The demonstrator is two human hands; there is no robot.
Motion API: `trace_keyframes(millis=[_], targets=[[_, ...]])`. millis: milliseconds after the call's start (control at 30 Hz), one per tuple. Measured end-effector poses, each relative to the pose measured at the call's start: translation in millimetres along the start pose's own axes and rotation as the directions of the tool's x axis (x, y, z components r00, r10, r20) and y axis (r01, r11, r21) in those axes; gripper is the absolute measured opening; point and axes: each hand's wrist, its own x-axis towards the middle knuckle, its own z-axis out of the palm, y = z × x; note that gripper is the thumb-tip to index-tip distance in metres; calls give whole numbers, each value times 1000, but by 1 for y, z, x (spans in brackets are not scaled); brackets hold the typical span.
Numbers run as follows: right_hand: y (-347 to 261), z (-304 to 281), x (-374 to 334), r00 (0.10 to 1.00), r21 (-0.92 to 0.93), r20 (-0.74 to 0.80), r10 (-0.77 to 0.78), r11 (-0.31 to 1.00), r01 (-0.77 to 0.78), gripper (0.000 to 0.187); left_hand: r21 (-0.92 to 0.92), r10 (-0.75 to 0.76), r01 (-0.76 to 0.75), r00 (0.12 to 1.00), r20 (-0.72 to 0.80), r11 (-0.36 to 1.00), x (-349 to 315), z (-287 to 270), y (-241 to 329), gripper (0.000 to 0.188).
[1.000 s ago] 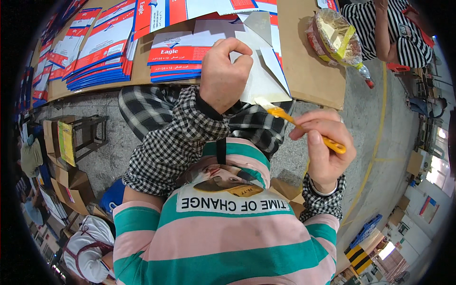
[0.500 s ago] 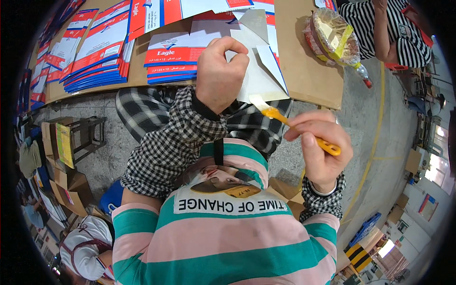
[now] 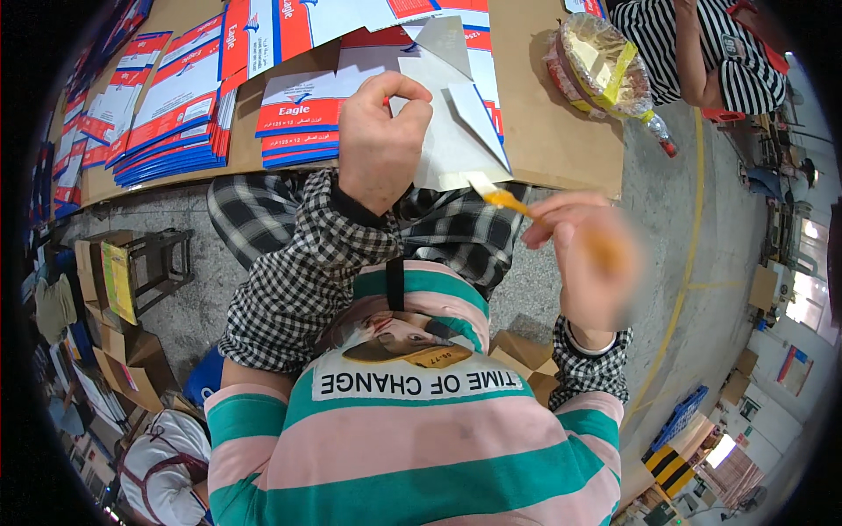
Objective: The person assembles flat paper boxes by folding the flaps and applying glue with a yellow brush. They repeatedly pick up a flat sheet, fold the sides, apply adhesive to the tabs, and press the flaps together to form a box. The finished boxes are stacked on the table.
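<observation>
A small brush [image 3: 506,201] with a yellow handle and pale bristles is held in my right hand [image 3: 589,254], its tip at the near edge of an unfolded carton blank [image 3: 443,158]. Part of that hand is blurred, but its fingers are closed round the handle. My left hand [image 3: 384,145] lies over the left side of the blank, fingers curled and thumb close to the forefinger. What it grips, if anything, is hidden. The blank shows its grey-white inside, with a flap [image 3: 481,127] standing up at the right. Red, white and blue printed cartons [image 3: 300,110] lie flat beside the left hand.
Stacks of flat cartons [image 3: 175,110] cover the left of the brown cardboard-topped table [image 3: 544,162]. A plastic-lined tub [image 3: 605,66] of pale paste stands at the right, a bottle [image 3: 658,131] beside it. A person in striped clothing [image 3: 732,66] is beyond. Left below stands a stool [image 3: 162,263].
The view has shifted slightly, so the table and cartons sit a little further left. The brush still points at the blank's near edge, with its handle now blurred in my right hand.
</observation>
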Motion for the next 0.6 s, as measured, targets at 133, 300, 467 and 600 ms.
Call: trace_keyframes(millis=[133,300,467,600], targets=[[-1,-5,-1,998,48,-59,-10,999,12,6,-16,96,-97,994,-52,995,1,2,-7,9],[4,-6,0,999,40,-25,21,999,-20,9,8,22,-22,1000,-16,1000,1,-4,0,8],[0,-3,5,994,78,-112,12,997,-4,8,-23,25,-26,999,-33,999,1,-6,3,8],[4,-6,0,997,134,-58,57,990,-49,8,-11,69,-69,996,-50,998,3,-10,-3,7]])
